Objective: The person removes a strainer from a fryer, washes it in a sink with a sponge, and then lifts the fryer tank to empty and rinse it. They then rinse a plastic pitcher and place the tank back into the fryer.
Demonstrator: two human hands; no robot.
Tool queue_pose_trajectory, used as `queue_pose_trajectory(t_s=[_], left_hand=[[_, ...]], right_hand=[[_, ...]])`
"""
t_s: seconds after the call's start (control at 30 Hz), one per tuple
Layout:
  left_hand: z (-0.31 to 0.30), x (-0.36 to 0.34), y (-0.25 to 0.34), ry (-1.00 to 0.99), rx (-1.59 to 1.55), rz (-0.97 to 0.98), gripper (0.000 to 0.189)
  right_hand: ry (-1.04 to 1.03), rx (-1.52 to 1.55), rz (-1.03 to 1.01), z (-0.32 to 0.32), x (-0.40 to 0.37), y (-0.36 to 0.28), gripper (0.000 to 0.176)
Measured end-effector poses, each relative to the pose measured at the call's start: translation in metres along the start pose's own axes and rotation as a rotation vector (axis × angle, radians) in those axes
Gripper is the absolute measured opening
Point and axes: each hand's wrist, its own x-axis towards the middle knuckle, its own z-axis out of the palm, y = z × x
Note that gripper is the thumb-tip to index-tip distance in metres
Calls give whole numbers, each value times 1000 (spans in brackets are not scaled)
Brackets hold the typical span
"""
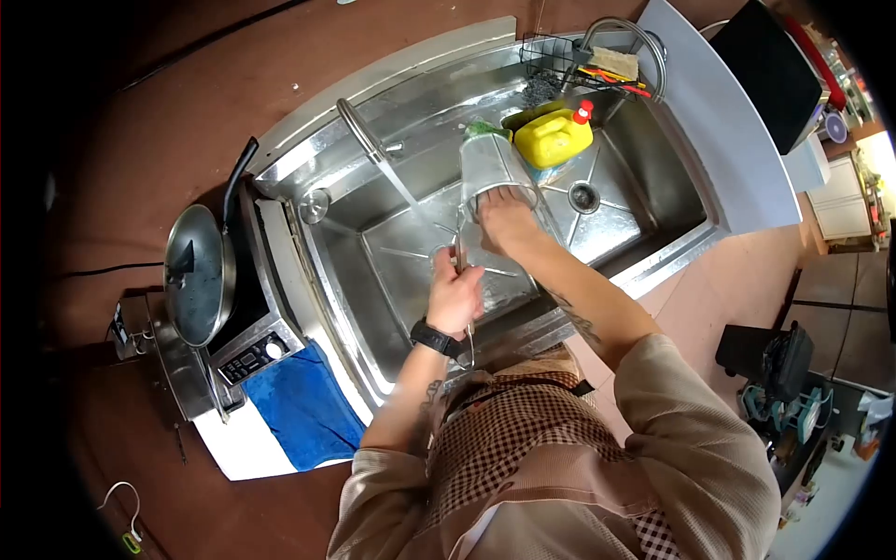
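Observation:
A deep mesh strainer (490, 161) lies tilted over the sink divider, its round mouth facing me. Its long metal handle runs back toward my body, and my left hand (455, 294) is closed around it. My right hand (507, 222) reaches into the strainer's mouth, fingers bent together; their tips, and anything in them, are hidden inside. Water streams from the curved faucet (362, 131) into the left basin (392, 266), left of the strainer. Just past the strainer's far end shows something green (481, 129), and a yellow jug with a red cap (553, 138) stands beside it.
The right basin (644, 187) has a round drain. A wire rack (551, 56) with a sponge (614, 63) sits at the back. On the left, a frying pan (201, 275) rests on a cooktop (252, 359) near a blue cloth (308, 406). A grey panel (723, 131) borders the right side.

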Motion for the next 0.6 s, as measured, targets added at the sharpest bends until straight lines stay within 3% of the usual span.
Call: queue_pose_trajectory(t_s=[0.07, 0.17, 0.3, 0.33, 0.4, 0.47, 0.53, 0.57, 0.6], left_hand=[[2, -5, -3, 4, 16, 44, 33], [-7, 11, -32, 76, 286, 187, 36], [-5, 32, -40, 125, 533, 324, 26], [0, 35, -38, 132, 545, 360, 25], [9, 34, -41, 129, 510, 403, 22], [15, 32, -52, 133, 610, 587, 22], [16, 38, -60, 152, 634, 698, 21], [19, 41, -55, 149, 509, 583, 21], [20, 44, -48, 147, 387, 466, 21]], right_hand=[[129, 222, -16, 1, -18, -5, 57], [-113, 1616, 379, -14, -8, 2, 47], [562, 2912, 391, -41, -2, -17, 38], [616, 2909, 306, -69, -6, -31, 32], [689, 2823, 201, -63, 4, -30, 33], [758, 2731, -13, -56, 22, -13, 35], [799, 2804, 76, -58, 16, -16, 34], [814, 2839, 118, -62, 12, -19, 34], [750, 2756, 294, -56, 3, -25, 35]])
